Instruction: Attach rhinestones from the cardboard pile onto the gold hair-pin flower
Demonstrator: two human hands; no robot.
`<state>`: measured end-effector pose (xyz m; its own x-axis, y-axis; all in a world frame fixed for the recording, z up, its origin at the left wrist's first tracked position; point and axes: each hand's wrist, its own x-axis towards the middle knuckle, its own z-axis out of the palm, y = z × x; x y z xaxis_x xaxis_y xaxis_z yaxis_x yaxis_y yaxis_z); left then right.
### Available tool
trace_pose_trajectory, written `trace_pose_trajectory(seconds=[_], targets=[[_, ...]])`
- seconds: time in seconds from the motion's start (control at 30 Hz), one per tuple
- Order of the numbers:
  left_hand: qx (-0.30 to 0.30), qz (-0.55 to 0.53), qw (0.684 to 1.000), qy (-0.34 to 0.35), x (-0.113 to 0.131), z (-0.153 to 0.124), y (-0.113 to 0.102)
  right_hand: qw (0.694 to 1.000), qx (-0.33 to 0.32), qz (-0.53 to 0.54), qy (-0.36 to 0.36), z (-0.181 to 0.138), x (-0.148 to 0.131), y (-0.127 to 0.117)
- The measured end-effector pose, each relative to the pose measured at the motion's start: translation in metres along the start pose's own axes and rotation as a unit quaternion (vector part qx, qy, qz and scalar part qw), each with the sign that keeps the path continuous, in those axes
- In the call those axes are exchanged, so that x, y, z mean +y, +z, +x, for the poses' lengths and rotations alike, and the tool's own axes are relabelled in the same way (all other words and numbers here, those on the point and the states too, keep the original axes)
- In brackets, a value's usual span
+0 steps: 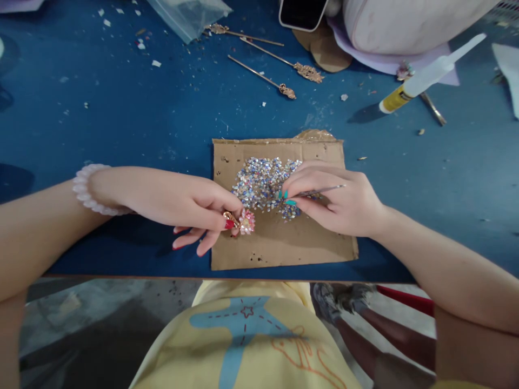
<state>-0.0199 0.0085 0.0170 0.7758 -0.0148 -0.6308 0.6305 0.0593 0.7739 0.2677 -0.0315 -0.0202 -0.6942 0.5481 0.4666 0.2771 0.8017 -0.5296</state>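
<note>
In the head view, my left hand (pixel 198 210) pinches a small gold ornament with a pink rhinestone flower (pixel 247 222) between thumb and forefinger; the other fingers hang loose. My right hand (pixel 332 197) is closed around a thin metal tool (pixel 320 191), slim like a pick or tweezers, whose working tip is hidden by the fingers. Those fingertips are at the right side of a spread of loose, glittering rhinestones (pixel 259 181), mostly blue, clear and pale gold. Under the stones lies a flat piece of brown cardboard (pixel 308 246); the flower is above its left part.
Several gold hairpins, one a filigree-headed hairpin (pixel 308 72), lie toward the back. A glue bottle with a yellow label (pixel 430 73) stands at right. A phone-like device (pixel 303 13), a plastic bag (pixel 190 16) and a rounded white object (pixel 405 24) line the blue table's (pixel 121 108) far side.
</note>
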Motion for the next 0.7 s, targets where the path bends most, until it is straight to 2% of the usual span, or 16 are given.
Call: trace_pose_trajectory(seconds=[0.7], targets=[[0.002,-0.009,1.000,-0.007,0.0017,0.0008,0.0001,1.000,0.002,0.005,0.005,-0.0010,0.0017,-0.0002]])
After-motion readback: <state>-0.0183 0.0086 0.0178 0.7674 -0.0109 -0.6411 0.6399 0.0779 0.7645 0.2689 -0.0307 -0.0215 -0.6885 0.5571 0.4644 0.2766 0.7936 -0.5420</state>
